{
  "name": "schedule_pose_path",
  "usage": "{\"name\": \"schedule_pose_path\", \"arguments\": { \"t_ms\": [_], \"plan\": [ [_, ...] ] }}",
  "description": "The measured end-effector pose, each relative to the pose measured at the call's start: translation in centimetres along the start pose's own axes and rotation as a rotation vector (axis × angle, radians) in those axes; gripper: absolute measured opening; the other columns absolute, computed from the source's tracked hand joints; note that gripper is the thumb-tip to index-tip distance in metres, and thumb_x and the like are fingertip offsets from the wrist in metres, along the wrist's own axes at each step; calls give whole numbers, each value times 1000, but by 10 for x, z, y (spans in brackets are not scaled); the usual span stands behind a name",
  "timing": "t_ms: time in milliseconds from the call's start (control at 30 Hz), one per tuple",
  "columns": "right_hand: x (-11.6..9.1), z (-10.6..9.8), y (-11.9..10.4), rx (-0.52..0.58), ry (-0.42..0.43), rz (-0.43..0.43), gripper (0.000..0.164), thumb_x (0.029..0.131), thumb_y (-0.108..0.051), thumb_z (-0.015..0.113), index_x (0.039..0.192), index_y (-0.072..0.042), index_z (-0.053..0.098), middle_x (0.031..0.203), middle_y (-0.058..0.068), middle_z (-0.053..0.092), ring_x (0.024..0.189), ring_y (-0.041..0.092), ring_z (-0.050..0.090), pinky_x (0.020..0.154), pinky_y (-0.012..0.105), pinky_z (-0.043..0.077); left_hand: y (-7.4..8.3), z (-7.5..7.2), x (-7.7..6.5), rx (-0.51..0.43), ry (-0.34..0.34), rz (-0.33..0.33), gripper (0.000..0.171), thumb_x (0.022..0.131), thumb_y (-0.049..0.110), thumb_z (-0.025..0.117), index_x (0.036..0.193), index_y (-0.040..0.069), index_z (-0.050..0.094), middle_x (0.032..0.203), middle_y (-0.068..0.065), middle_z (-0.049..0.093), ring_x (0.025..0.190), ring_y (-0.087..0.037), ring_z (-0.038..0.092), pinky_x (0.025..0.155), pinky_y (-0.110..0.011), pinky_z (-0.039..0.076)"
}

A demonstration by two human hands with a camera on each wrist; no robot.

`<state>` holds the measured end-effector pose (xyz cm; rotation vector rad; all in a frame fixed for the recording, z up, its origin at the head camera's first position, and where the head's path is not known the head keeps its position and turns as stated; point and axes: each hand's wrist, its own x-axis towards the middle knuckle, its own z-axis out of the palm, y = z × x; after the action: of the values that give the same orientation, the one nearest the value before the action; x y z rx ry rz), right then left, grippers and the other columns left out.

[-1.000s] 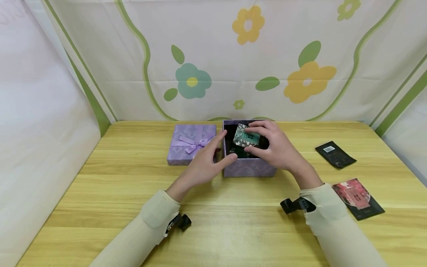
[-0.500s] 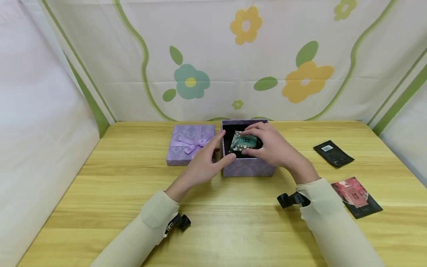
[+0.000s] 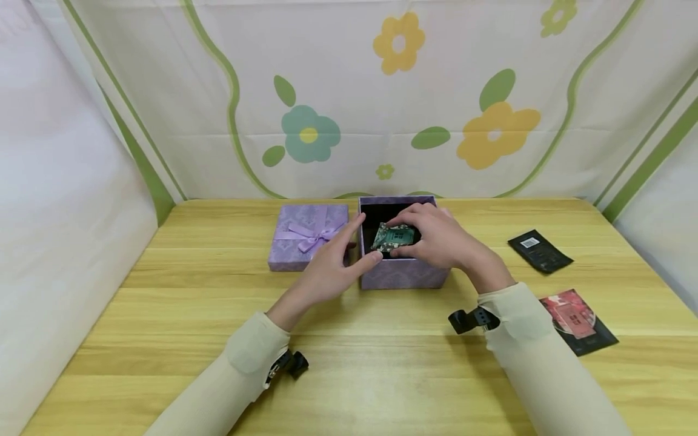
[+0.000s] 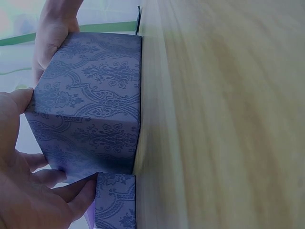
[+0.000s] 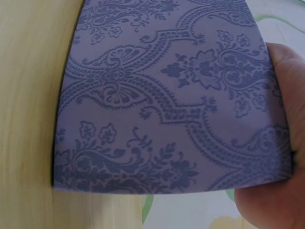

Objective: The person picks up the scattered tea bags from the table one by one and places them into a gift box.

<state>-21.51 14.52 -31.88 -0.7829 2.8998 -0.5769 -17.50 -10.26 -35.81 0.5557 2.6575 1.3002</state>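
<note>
A purple patterned gift box (image 3: pixel 403 275) with a black inside stands at the back middle of the table. My right hand (image 3: pixel 444 236) reaches down into it, pinching a small green floral packet (image 3: pixel 400 236) between thumb and fingers. My left hand (image 3: pixel 335 260) lies along the box's left side, thumb by the front left corner and fingers extended. In the left wrist view, that hand's fingertips touch the box wall (image 4: pixel 90 86). Only the box's outer wall (image 5: pixel 176 105) and part of the right hand (image 5: pixel 290 95) show in the right wrist view; the packet is hidden there.
The box's purple lid (image 3: pixel 291 254) with a ribbon bow lies left of the box, close behind my left hand. At the right lie a black packet (image 3: pixel 540 251) with a white label and a pink and black packet (image 3: pixel 578 321). A flower-printed cloth (image 3: pixel 349 79) hangs behind the table.
My right hand has lowered the green packet deeper into the box, toward its front. The left hand has stayed by the box's side. The view has shifted slightly.
</note>
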Motion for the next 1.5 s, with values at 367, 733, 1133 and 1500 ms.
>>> {"name": "schedule_pose_path", "arguments": {
  "t_ms": [367, 733, 1133, 1500],
  "plan": [
    [-7, 2, 10, 159, 121, -42, 60, 96, -38, 81, 146, -11, 64, 156, 14, 50, 149, 38, 43, 122, 64, 32, 1, -1, 0, 0, 4, 9, 85, 102, 66, 57, 171, 39, 16, 179, 14, 13, 162, -29, 32, 127, -66, 28],
    [-61, -26, 49, 258, 404, 48, 55, 95, -30, 83, 145, -18, 65, 149, 4, 58, 138, 27, 52, 115, 44, 41, 1, -1, -2, -13, -2, 0, 86, 101, 66, 57, 171, 40, 15, 179, 16, 10, 164, -28, 26, 129, -66, 23],
    [-114, -53, 110, 247, 485, 316, 58, 99, -43, 76, 153, -31, 58, 153, 3, 50, 134, 14, 48, 97, 11, 35, 2, -1, -2, -25, -7, 3, 86, 101, 65, 58, 171, 40, 15, 178, 19, 9, 163, -27, 29, 129, -66, 24],
    [-124, -51, 144, 211, 514, 374, 65, 97, -45, 76, 152, -13, 59, 127, -23, 49, 107, -20, 36, 92, 7, 30, 2, -2, -3, -21, -6, -1, 85, 101, 65, 59, 170, 44, 13, 178, 19, 9, 164, -27, 28, 129, -66, 24]
  ]
}}
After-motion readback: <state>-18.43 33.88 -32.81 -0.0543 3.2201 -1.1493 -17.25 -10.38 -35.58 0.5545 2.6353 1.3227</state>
